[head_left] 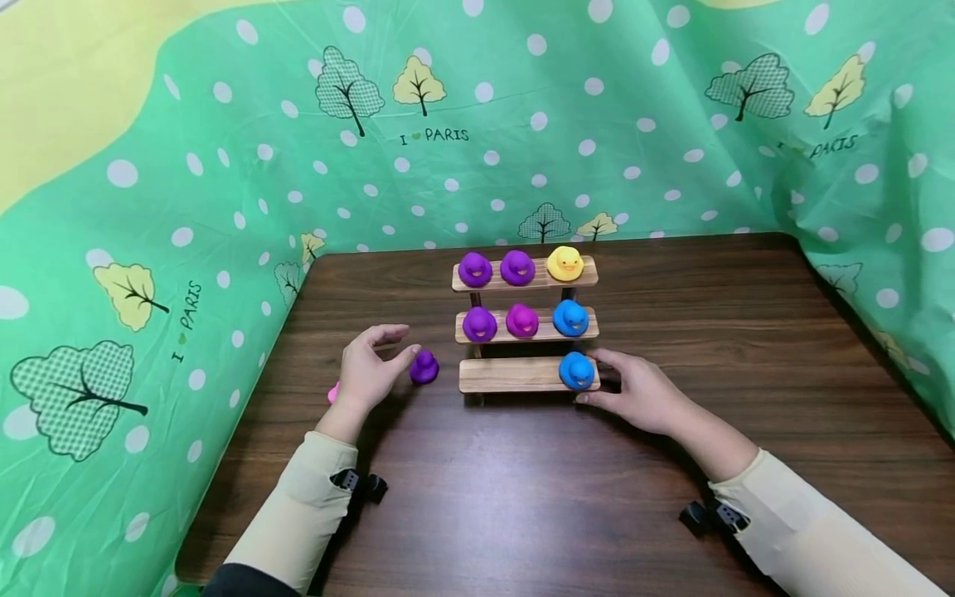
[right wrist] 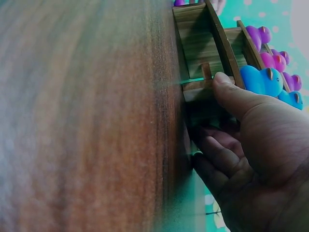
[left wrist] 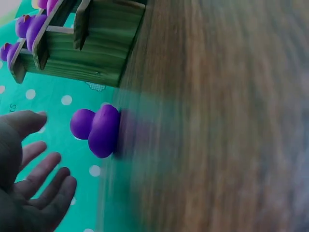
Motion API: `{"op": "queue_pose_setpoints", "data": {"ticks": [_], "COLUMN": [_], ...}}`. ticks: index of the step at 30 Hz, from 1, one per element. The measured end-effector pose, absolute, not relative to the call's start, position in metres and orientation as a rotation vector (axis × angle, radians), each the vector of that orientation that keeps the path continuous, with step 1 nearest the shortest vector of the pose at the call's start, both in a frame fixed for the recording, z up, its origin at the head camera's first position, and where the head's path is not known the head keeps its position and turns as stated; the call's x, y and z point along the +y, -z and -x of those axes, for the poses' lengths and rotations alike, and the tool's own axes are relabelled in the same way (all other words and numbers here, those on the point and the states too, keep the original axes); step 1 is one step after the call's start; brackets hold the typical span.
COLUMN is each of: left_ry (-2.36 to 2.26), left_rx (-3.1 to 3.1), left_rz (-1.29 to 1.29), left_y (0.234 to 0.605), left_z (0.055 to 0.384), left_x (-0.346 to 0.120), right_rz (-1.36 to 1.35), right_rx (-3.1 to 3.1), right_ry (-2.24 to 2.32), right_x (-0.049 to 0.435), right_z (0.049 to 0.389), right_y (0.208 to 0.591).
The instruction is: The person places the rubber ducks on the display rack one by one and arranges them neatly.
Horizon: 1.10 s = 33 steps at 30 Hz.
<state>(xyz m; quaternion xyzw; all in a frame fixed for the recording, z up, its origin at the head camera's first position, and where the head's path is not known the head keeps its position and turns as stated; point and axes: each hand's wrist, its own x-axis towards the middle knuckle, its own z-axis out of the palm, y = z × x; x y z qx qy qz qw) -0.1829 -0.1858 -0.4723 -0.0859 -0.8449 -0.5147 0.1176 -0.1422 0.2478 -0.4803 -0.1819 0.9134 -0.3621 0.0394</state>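
Observation:
My left hand (head_left: 371,371) hovers over the table's left part, fingers spread and holding nothing. A purple rubber duck (head_left: 424,367) stands on the table just right of its thumb; the left wrist view shows a gap between fingertips and duck (left wrist: 104,129). My right hand (head_left: 637,390) grips the right end of the three-step wooden rack (head_left: 507,377), its thumb (right wrist: 223,79) on the front edge and fingers curled at the side. Beside it, a blue duck (head_left: 577,371) sits at the right end of the lowest step.
Purple (head_left: 480,324), magenta (head_left: 522,320) and blue (head_left: 570,317) ducks line the middle step. On the top step are two purple ducks (head_left: 517,268) and a yellow one (head_left: 565,264). Something pink (head_left: 332,394) is mostly hidden behind my left wrist. Green cloth (head_left: 477,166) hangs behind the table.

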Motion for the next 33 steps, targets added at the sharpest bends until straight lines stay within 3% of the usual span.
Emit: {"op": "queue_pose_setpoints", "data": {"ticks": [8,33], "left_ry": [1.296,1.106], "left_rx": [-2.739,-2.793], "left_rz": [0.237,0.289], "left_y": [0.4740,0.4724], "left_z": [0.1850,0.1824], "left_x": [-0.1855,-0.1801], "right_rz": [0.564,0.541], "right_rx": [2.794,2.775], "right_ry": [1.121,1.120], "right_x": [0.2475,0.2473], "right_z": [0.1417,0.1397], "right_y": [0.4785,0.4766]}}
